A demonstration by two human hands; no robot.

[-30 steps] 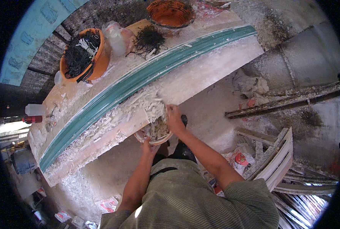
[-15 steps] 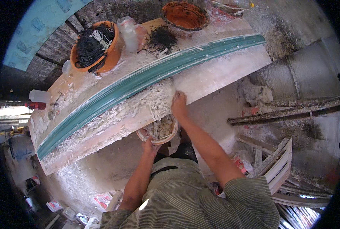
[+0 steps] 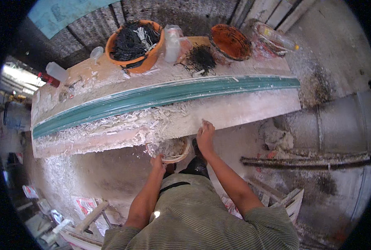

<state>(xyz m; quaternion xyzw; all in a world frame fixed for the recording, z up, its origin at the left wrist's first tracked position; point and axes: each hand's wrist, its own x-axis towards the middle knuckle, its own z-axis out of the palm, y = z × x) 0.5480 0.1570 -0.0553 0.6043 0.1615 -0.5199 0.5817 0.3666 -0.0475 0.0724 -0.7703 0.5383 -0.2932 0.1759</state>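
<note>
Head view: a long workbench (image 3: 243,114) runs across the pic, w/ a green strip (image 3: 164,95) along its middle. The front edge is close to the person's belly. White plaster bits (image 3: 131,123) lie thick on the left & middle front part. The right front part is smoother. Below the bench there is dusty floor (image 3: 89,175) w/ some room on the left. On the right, a dark bar (image 3: 306,160) and wood frames (image 3: 291,200) crowd the floor.

The left hand (image 3: 157,161) holds a small bowl (image 3: 168,150) just under the bench edge, fingers curled on its rim. The right hand (image 3: 205,135) rests at the bench edge, just right of the bowl. Its fingers are bent down on the top; can't tell if they pinch anything.

Vs. half a sec ago: the right hand was up on the bench top, above the bowl. Now it is lower & more to the right, at the edge. The bowl stays about the same spot under the edge.

Pots: the small bowl has pale wet plaster in it. At the back, a big orange tub (image 3: 135,43) is full of dark fibres w/ some white bits. A 2nd orange tub (image 3: 231,41) looks smeared inside. A clump of dark fibres (image 3: 200,58) lies between them, next to a clear bottle (image 3: 173,41).
</note>
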